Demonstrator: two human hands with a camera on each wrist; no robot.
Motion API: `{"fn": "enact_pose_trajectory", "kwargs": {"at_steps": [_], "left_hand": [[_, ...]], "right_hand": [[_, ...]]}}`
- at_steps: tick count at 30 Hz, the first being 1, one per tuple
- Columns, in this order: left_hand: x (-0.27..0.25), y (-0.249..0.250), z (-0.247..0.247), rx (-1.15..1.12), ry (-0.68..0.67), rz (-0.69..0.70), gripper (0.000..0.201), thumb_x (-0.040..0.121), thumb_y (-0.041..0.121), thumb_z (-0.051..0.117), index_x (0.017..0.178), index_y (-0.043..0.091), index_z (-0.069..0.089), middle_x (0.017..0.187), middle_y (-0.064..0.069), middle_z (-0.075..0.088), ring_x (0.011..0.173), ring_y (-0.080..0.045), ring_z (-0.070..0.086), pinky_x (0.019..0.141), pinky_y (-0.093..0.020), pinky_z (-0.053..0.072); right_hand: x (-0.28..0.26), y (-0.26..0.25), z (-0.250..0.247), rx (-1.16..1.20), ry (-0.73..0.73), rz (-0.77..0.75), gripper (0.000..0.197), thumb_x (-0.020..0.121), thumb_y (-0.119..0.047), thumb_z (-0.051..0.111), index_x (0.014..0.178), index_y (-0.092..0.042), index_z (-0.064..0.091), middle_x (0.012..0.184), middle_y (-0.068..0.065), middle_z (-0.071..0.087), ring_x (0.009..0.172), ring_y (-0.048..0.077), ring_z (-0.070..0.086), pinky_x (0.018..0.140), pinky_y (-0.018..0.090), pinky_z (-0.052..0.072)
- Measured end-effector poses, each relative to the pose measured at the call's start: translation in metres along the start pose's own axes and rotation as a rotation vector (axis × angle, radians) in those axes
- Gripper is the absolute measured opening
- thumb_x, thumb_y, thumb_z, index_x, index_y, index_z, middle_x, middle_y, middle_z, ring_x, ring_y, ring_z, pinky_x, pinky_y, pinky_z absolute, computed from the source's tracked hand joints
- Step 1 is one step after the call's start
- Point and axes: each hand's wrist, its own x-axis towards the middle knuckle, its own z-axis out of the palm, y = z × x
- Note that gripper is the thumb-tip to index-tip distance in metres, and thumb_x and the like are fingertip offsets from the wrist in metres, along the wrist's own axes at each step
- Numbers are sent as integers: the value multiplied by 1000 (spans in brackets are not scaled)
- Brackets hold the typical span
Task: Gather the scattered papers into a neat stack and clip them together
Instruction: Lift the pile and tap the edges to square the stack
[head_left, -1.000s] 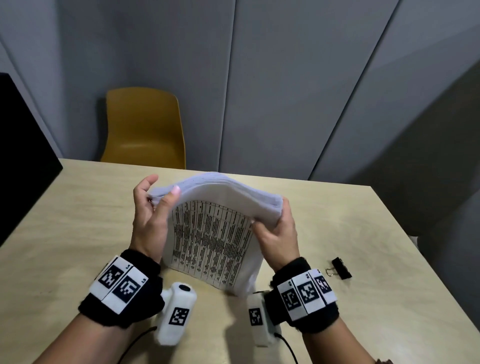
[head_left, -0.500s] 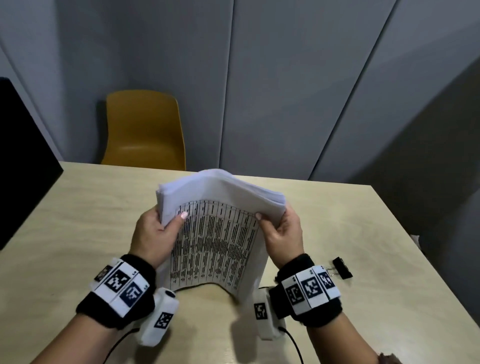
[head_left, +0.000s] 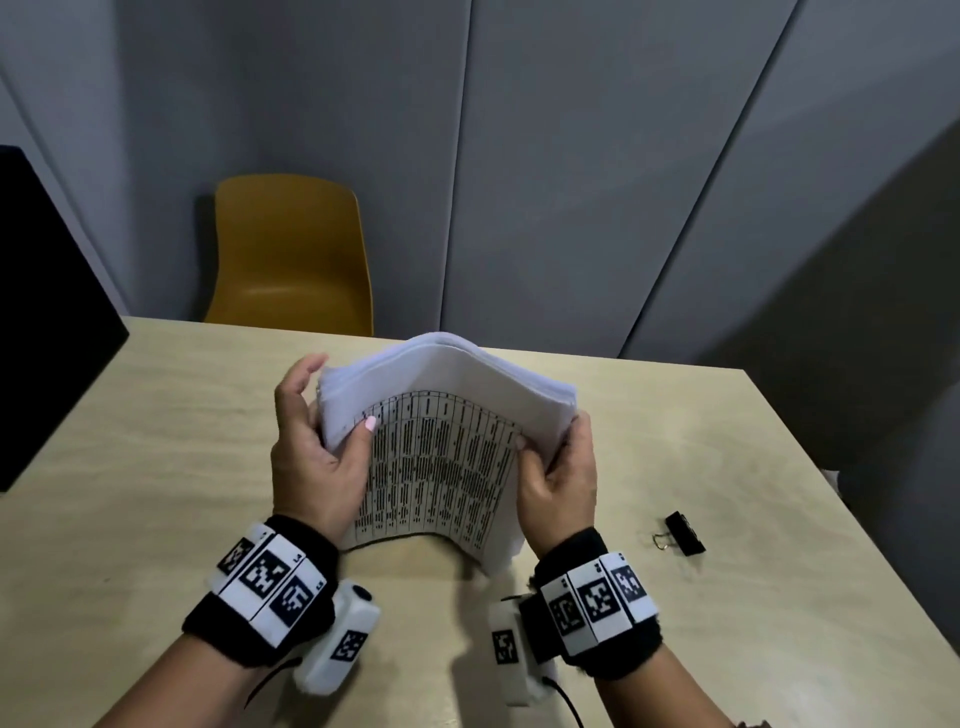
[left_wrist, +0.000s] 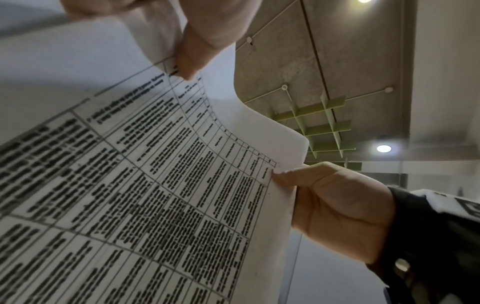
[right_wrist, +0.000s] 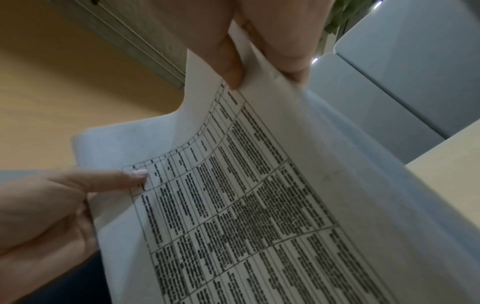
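Both hands are on the thick stack of white printed papers (head_left: 447, 441), which stands upright on its lower edge on the pale wooden table (head_left: 156, 441), its top bowed over. The left hand (head_left: 311, 457) grips the stack's left edge, thumb across the printed table on the front sheet, fingers behind. The right hand (head_left: 561, 473) clamps the right edge, thumb in front. The small black binder clip (head_left: 684, 532) lies on the table to the right of the right wrist, apart from the stack. The head view alone shows the clip and the mustard-yellow plastic chair (head_left: 293, 260) behind the table. The left wrist view catches the right thumb pinching the page; only it shows the ceiling.
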Motion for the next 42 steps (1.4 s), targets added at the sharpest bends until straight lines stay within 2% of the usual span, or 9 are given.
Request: {"fn": "enact_pose_trajectory", "kwargs": {"at_steps": [4,6,9,13,16,22,29,34,42], "left_hand": [[0,-7,-9,-39,64,182,85,76,4,62,140,39,19,109,8,52,97,2,56,88,-19,48],[2,-9,-14,75,90,303,75,76,8,60,139,33,28,120,-2,46,113,-9,48,99,-19,40],[4,-6,-19,236,60,404,48,78,10,57,126,13,54,124,4,40,119,4,37,103,-6,28],[4,-1,-24,271,-16,377,45,81,12,50,126,13,53,124,-24,47,120,-14,43,104,-3,24],[-1,2,-22,295,-65,426,51,82,0,48,130,16,45,133,-27,37,125,12,28,103,-1,21],[-2,8,-25,346,-128,413,51,78,-6,48,126,10,53,131,-30,43,114,-15,41,101,3,18],[0,8,-31,354,-162,432,57,79,-3,47,132,17,45,137,-29,38,115,-1,39,98,5,19],[2,8,-32,364,-164,442,52,80,-5,45,127,16,54,127,-26,47,107,-5,42,98,4,21],[7,1,-36,243,-149,389,58,82,5,53,136,22,43,125,6,44,117,18,35,98,-2,29]], "right_hand": [[-5,-8,-5,3,-11,-65,73,74,-10,56,129,-46,25,93,-6,55,80,6,59,74,23,50],[-3,-15,-6,-19,24,-188,87,73,-6,59,140,-44,17,111,-2,48,98,17,57,86,28,50],[0,-20,-7,-206,29,-397,68,73,-9,56,136,-21,37,123,11,41,115,4,44,99,11,34],[-1,-24,-7,-281,4,-374,53,72,-14,53,125,-24,50,125,15,42,116,-14,33,96,0,27],[-2,-26,-6,-297,-5,-374,55,72,-4,58,126,-17,54,124,16,42,115,-18,32,93,-3,26],[-5,-31,-9,-313,-59,-345,56,71,3,54,125,-12,54,123,17,45,116,-1,39,94,-4,24],[-5,-30,-11,-337,-50,-389,61,70,8,51,127,-11,53,122,17,47,114,-19,32,94,-3,25],[-7,-25,-11,-321,-49,-402,67,70,13,47,127,-20,51,115,15,50,108,-5,42,95,-1,28],[2,-21,-19,-197,-60,-296,73,71,1,56,135,-30,42,109,5,58,94,12,57,88,19,45]]}}
